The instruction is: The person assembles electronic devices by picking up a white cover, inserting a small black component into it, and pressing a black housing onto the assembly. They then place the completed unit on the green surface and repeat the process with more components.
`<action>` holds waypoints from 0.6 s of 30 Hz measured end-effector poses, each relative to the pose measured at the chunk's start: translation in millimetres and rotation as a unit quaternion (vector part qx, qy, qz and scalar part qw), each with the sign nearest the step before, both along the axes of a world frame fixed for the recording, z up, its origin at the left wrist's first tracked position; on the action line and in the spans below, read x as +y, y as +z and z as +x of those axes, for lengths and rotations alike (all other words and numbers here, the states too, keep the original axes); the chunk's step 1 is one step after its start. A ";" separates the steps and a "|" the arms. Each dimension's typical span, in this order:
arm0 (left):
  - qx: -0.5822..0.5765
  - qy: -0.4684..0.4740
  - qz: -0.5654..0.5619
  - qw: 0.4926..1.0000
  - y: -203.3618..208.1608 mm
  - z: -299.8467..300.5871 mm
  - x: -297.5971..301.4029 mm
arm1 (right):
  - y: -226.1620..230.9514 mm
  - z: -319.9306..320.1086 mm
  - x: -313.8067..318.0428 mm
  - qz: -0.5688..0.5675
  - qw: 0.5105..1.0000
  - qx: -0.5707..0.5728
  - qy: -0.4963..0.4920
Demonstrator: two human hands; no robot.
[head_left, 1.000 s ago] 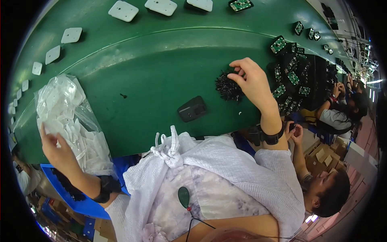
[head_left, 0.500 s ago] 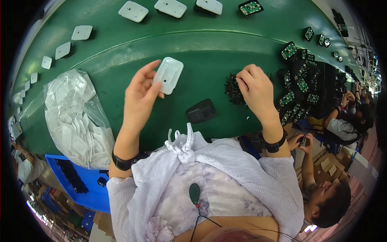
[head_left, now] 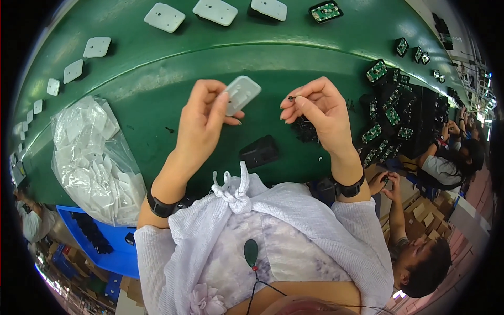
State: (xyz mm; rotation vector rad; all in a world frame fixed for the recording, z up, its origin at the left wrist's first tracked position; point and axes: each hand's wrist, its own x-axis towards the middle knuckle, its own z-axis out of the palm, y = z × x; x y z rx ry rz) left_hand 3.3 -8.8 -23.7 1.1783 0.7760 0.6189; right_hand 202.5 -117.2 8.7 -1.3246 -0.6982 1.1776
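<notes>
Above the green worktop [head_left: 157, 94], the right hand [head_left: 325, 113] has lifted a tiny black part [head_left: 292, 98] from the black pile [head_left: 304, 132] in a tight pinch, so both hands are loaded, the left hand [head_left: 203, 111] gripping a white plastic shell [head_left: 244, 94].

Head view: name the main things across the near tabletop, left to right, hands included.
Clear plastic bag, left hand gripping a white cover, right hand pinching a small black part, green circuit boards.
</notes>
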 end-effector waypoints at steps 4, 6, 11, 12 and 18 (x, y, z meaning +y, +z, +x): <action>0.072 -0.046 0.063 0.994 15.8 7.1 -2.1 | 1.5 -16.5 11.8 0.023 0.999 0.028 0.008; 0.083 -0.083 0.087 0.989 20.7 7.9 -2.2 | -3.3 -24.8 17.7 0.051 0.999 -0.002 0.014; 0.069 -0.051 0.170 0.982 22.3 7.0 -5.4 | -5.5 -39.1 21.7 0.047 0.996 -0.063 0.041; 0.074 -0.052 0.195 0.977 21.5 5.7 -5.1 | -5.9 -39.2 21.9 0.044 0.988 -0.138 0.055; 0.044 -0.062 0.109 0.991 20.3 2.6 -3.2 | 1.6 -39.6 24.0 0.054 0.959 -0.273 0.061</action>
